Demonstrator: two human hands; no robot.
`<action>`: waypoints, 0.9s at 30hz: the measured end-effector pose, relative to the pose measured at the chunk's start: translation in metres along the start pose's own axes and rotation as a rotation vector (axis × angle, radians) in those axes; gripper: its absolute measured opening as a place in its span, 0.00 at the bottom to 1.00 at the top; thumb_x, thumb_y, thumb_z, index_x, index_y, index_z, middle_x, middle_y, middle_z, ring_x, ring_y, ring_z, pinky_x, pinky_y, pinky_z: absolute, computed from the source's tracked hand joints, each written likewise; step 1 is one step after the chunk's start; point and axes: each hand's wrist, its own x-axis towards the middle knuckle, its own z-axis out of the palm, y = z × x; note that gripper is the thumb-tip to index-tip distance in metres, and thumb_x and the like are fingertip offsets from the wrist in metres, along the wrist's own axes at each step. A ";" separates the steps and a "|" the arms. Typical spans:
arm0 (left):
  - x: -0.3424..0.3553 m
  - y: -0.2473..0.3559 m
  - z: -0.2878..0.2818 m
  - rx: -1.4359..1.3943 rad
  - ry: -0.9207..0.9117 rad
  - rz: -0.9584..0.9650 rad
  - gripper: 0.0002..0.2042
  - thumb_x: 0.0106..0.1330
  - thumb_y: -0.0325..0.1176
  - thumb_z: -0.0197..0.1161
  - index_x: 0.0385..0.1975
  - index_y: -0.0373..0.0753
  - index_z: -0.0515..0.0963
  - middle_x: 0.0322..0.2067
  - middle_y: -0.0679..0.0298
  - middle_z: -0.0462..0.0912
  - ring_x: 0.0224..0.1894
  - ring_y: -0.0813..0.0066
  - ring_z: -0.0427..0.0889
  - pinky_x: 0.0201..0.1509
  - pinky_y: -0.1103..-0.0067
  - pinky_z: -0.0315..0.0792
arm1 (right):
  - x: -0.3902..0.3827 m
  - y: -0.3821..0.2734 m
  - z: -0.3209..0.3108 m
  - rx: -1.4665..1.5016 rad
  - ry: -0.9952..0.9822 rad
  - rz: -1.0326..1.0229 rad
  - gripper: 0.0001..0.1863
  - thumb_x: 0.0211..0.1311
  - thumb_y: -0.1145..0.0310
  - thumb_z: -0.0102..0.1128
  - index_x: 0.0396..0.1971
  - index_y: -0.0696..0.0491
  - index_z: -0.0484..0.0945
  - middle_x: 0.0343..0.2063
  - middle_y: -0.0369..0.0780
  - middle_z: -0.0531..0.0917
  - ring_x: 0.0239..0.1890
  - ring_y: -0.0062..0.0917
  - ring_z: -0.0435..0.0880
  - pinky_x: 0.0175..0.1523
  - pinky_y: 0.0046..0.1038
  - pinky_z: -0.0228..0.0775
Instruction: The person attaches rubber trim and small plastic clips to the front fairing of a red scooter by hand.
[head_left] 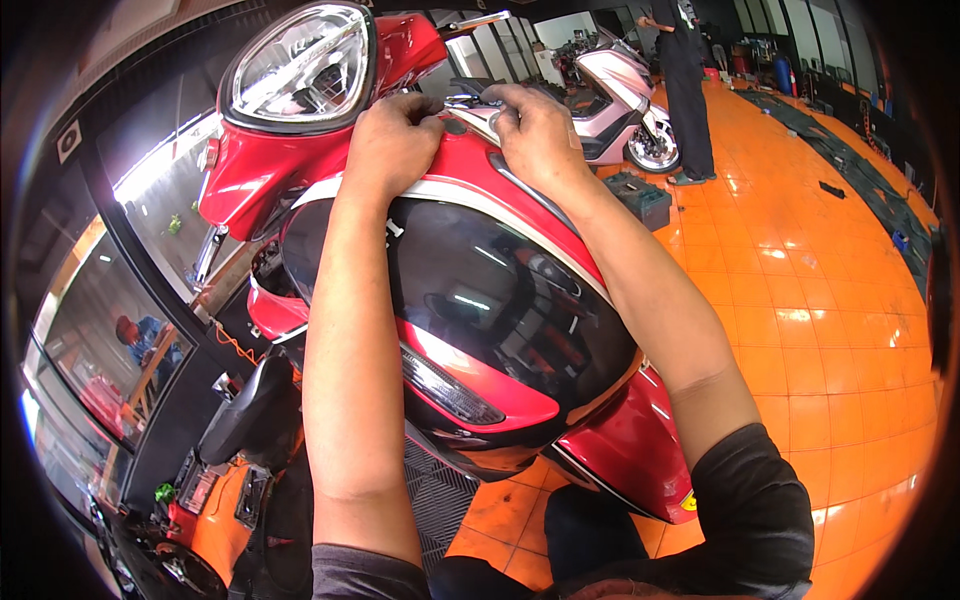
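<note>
In front of me stands a red scooter (480, 410) with a glossy black panel (470, 285) and pale trim. Its headlight (305, 70) is at the upper left, and a clear turn signal lens (450, 388) sits lower on the panel. Both my arms reach over it to the red upper edge. My left hand (395, 145) rests there with bent fingers, closed round something hidden from view. A little to the right, my right hand (540, 135) is closed too, beside a small shiny part (485, 112); what it grips is hidden.
A pale pink scooter (615, 90) stands beyond, beside a person in dark trousers (690, 110). Behind my right arm is a dark toolbox (640, 198) on the orange tiled floor (800, 330). A black seat (250, 410) is at lower left, near windows (90, 300).
</note>
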 end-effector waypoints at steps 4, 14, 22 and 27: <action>-0.001 -0.003 -0.001 -0.015 -0.022 -0.013 0.15 0.56 0.35 0.62 0.40 0.34 0.84 0.38 0.47 0.84 0.44 0.49 0.83 0.51 0.67 0.75 | 0.010 -0.003 0.007 -0.082 -0.127 -0.036 0.13 0.56 0.70 0.54 0.38 0.55 0.84 0.37 0.50 0.85 0.41 0.42 0.84 0.51 0.36 0.74; -0.004 -0.003 0.000 -0.030 -0.020 0.011 0.16 0.59 0.35 0.60 0.42 0.32 0.82 0.39 0.47 0.85 0.45 0.53 0.84 0.52 0.68 0.74 | 0.009 0.002 0.009 0.065 -0.055 -0.038 0.17 0.63 0.67 0.59 0.49 0.59 0.79 0.27 0.45 0.85 0.30 0.25 0.84 0.39 0.26 0.75; -0.003 -0.003 -0.001 -0.026 -0.019 -0.048 0.14 0.57 0.36 0.62 0.41 0.37 0.84 0.41 0.49 0.85 0.47 0.52 0.82 0.54 0.67 0.74 | 0.022 -0.028 -0.007 -0.179 -0.327 -0.170 0.16 0.62 0.65 0.60 0.45 0.60 0.80 0.30 0.47 0.86 0.30 0.29 0.84 0.40 0.29 0.75; -0.003 -0.004 -0.001 -0.014 -0.015 -0.010 0.17 0.60 0.38 0.61 0.43 0.31 0.81 0.40 0.45 0.84 0.45 0.48 0.82 0.52 0.66 0.73 | 0.028 -0.022 0.001 -0.183 -0.355 -0.091 0.14 0.60 0.65 0.58 0.40 0.59 0.82 0.32 0.50 0.85 0.35 0.37 0.85 0.44 0.32 0.75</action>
